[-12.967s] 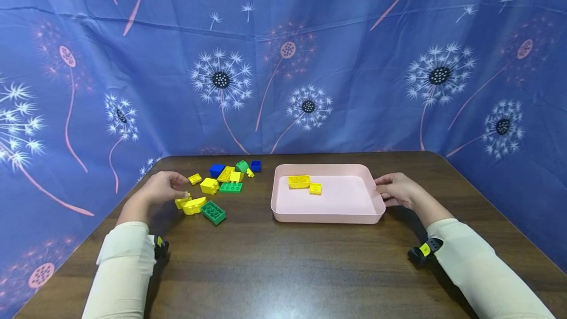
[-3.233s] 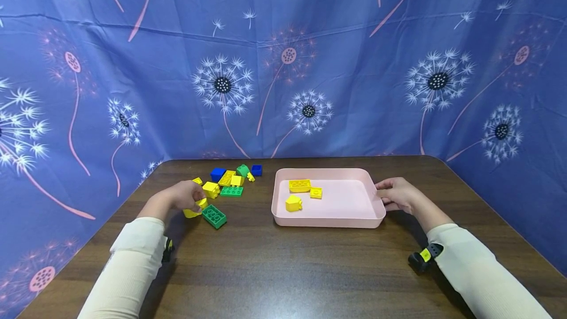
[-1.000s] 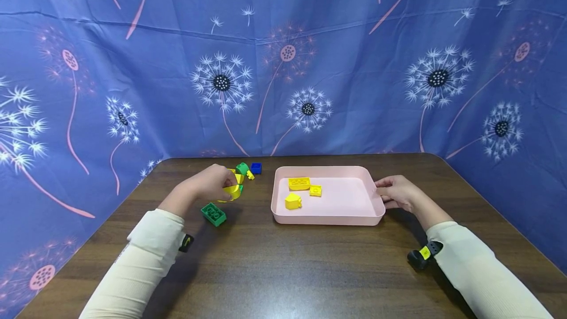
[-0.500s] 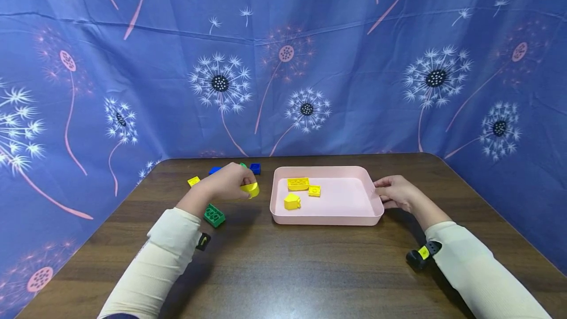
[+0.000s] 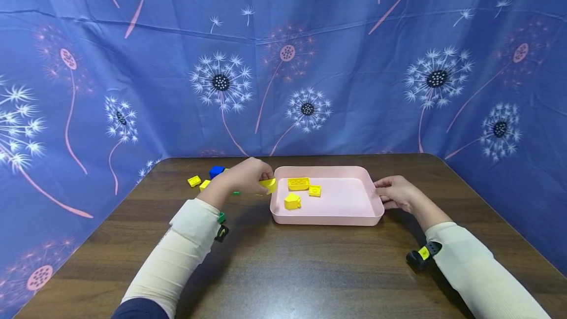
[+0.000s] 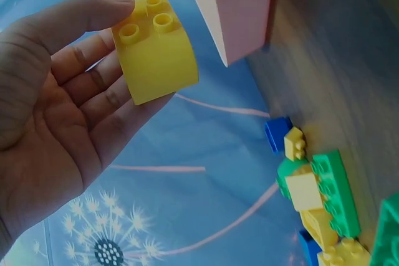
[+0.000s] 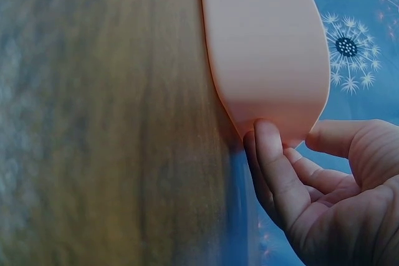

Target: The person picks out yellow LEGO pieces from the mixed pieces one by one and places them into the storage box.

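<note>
My left hand (image 5: 245,177) pinches a yellow curved building block (image 6: 159,60) between thumb and fingers, studs showing in the left wrist view. In the head view this block is at the left rim of the pink tray (image 5: 328,221), above the table. Inside the tray lie a long yellow brick (image 5: 299,183), a small yellow brick (image 5: 314,190) and a pointed yellow block (image 5: 292,201). My right hand (image 5: 398,193) holds the tray's right end, with the thumb at the rim and fingertips against the outer wall in the right wrist view.
Loose blocks lie left of the tray, partly hidden by my left arm: a blue block (image 5: 216,171), a flat yellow brick (image 5: 194,181), a green brick (image 6: 335,194) and several others. A blue dandelion-print cloth (image 5: 354,63) hangs behind the brown table (image 5: 310,270).
The left hand has picked up the yellow curved block from the pile and carried it right to the tray's left rim. Earlier the pointed yellow block came into the tray. The right hand stays put.
</note>
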`<state>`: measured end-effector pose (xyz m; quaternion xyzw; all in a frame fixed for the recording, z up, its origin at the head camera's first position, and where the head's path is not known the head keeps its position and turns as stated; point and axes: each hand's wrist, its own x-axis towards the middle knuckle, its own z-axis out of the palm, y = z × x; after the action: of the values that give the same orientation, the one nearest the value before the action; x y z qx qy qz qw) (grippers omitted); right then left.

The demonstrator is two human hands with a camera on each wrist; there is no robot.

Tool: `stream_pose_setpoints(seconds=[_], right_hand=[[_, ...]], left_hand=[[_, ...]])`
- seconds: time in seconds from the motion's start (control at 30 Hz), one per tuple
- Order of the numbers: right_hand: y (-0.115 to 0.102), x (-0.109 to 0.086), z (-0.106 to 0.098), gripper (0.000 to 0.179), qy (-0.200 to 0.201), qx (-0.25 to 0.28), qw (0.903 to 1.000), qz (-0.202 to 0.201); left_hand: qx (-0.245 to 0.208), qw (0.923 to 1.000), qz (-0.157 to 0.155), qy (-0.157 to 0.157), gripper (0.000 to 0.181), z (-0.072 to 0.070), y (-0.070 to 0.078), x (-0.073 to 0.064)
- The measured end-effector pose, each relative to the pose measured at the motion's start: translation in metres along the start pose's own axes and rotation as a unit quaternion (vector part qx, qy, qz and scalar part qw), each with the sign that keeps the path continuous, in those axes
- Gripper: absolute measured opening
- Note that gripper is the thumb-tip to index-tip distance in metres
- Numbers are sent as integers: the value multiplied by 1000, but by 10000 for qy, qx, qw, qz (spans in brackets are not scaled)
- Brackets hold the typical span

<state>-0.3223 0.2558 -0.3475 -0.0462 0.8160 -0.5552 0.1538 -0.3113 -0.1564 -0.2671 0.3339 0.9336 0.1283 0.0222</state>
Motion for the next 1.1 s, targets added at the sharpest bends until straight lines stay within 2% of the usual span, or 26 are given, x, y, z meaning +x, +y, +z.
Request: stream_pose_setpoints(seconds=[0.23,0.5,0.83,1.1], right_hand=[[-1,0,0,48,14,44,10000,4],[-1,0,3,48,-34,73,10000,-25],[-4,1,1,47,42,-47,10000,14],[-2,-1,1,47,66,-29,10000,34]], left_hand=[[53,9998,66,-166,25,1,12,23],[185,9986,375,-318,26,6,27,50],[163,9971,607,-437,19,13,37,76],[141,9962,636,-582,25,17,45,97]])
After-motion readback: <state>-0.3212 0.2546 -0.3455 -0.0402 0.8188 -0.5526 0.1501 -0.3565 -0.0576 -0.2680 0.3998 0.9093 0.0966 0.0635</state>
